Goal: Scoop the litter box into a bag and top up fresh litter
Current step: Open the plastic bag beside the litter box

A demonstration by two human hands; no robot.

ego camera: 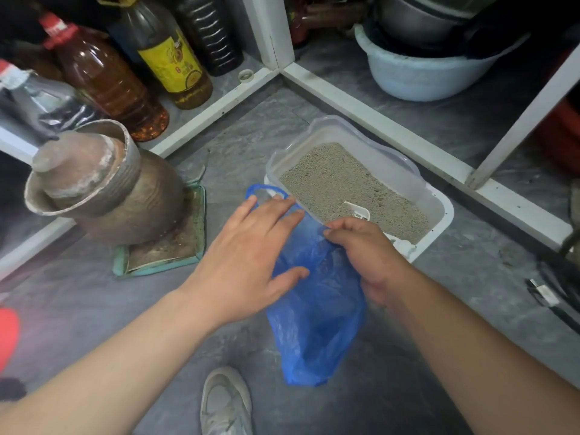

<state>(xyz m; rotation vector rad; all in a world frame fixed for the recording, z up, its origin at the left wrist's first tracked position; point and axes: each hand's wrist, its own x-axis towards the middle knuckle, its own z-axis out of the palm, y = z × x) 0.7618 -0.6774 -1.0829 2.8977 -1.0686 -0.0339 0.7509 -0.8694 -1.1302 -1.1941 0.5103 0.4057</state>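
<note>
The right hand (370, 255) pinched the thin blue plastic bag (317, 315) — the left hand (248, 259) lay flat-fingered on it — beside the white plastic litter box (439, 211) of grey litter (339, 183)

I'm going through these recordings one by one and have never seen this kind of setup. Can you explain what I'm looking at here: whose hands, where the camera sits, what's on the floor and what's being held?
There is no machine here. A person wears one wide-angle camera on the head, looking forward and down, so both forearms come in from the bottom of the picture. On the grey floor stands a white litter box filled with grey litter; a white scoop lies partly sunk in it. The right hand pinches the edge of a blue plastic bag beside the box. The left hand has its fingers spread straight, reaching over the bag's handle loop. Around them: a brown clay pot on a square mat, oil bottles on a low shelf, a pale blue basin, and a white shoe below.
</note>
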